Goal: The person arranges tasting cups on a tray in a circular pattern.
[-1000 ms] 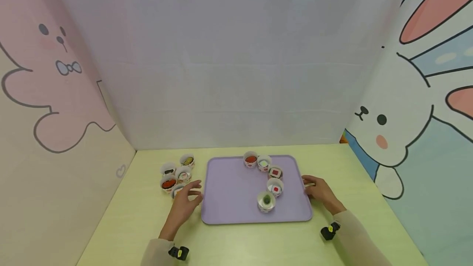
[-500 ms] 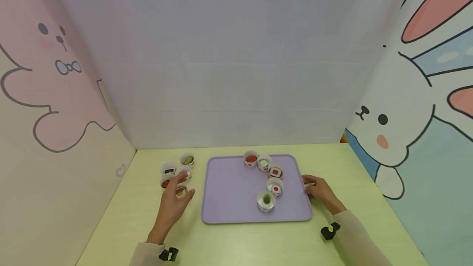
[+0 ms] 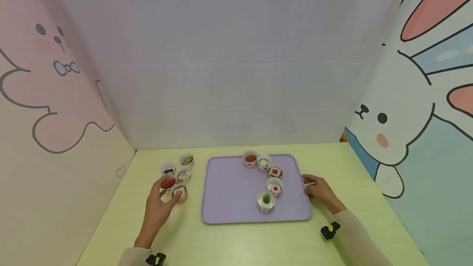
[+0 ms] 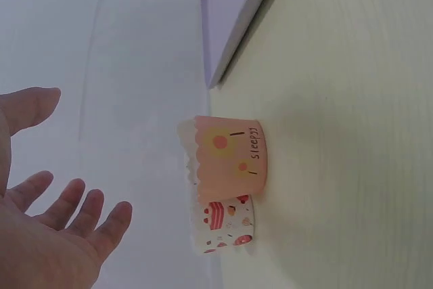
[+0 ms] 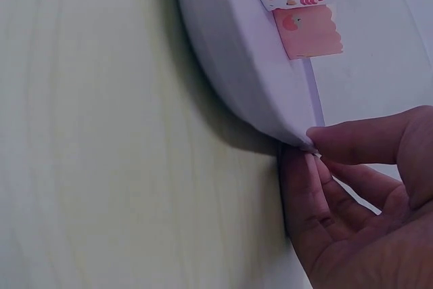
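Observation:
My left hand is over the front of a cluster of paper cups on the left, thumb and fingers spread apart. Nearest to it is a pink paper cup printed "sleepy", holding a small sushi-like piece; in the left wrist view there is a gap between hand and cup. A white printed cup stands behind that one. At the right, my right hand pinches the edge of a lilac tray, thumb on the rim and fingers beneath. Several cups, including one with a green-topped piece, curve along the tray's right half.
Other cups on the left include one with orange-red filling, one with a yellow-green piece and a white one. The pale yellow table meets a white sheet behind and cartoon-printed panels at both sides.
My left hand has moved left from beside the tray, passing over the cups and then drawing back, uncovering the pink front cup. The right hand stays at the tray edge.

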`<action>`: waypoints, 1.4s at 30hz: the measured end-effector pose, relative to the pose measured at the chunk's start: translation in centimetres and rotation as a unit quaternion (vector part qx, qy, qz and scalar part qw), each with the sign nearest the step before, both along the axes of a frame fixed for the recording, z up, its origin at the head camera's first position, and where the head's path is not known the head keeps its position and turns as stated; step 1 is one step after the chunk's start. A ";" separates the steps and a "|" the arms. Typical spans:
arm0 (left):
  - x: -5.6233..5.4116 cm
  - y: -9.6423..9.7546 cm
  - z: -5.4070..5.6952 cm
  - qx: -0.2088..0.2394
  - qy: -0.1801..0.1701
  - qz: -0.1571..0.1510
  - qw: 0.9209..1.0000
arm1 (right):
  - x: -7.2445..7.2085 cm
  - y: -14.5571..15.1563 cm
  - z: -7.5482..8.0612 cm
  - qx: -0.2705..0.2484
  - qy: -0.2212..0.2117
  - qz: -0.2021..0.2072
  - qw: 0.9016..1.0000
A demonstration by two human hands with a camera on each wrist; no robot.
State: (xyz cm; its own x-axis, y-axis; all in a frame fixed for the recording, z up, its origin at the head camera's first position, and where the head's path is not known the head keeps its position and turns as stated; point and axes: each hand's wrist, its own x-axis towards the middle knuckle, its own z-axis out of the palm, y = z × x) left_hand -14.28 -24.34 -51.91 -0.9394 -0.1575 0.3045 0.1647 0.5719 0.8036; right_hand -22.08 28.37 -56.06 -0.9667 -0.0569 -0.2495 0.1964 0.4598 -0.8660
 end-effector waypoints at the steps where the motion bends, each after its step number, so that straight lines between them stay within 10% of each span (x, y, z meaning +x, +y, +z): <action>1: 0.0 -0.2 -0.1 0.002 -0.006 0.001 1.000 | 0.0 0.0 0.0 0.001 0.000 0.001 1.000; 21: -0.2 -1.1 -2.7 0.026 -0.107 0.029 0.993 | 0.0 -0.3 0.0 -0.007 -0.004 -0.014 1.000; 42: -2.1 -2.5 -5.2 0.072 -0.186 -0.011 0.980 | -0.1 -0.2 -0.1 -0.003 -0.003 -0.012 1.000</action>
State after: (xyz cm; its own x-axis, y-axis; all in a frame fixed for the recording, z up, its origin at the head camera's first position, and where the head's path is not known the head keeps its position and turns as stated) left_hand -16.38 -26.85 -57.09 -0.9848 -0.1521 -0.0833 -0.1439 0.4482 0.8823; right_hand -22.22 28.12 -56.15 -0.9664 -0.0343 -0.2546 0.2125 0.4497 -0.8675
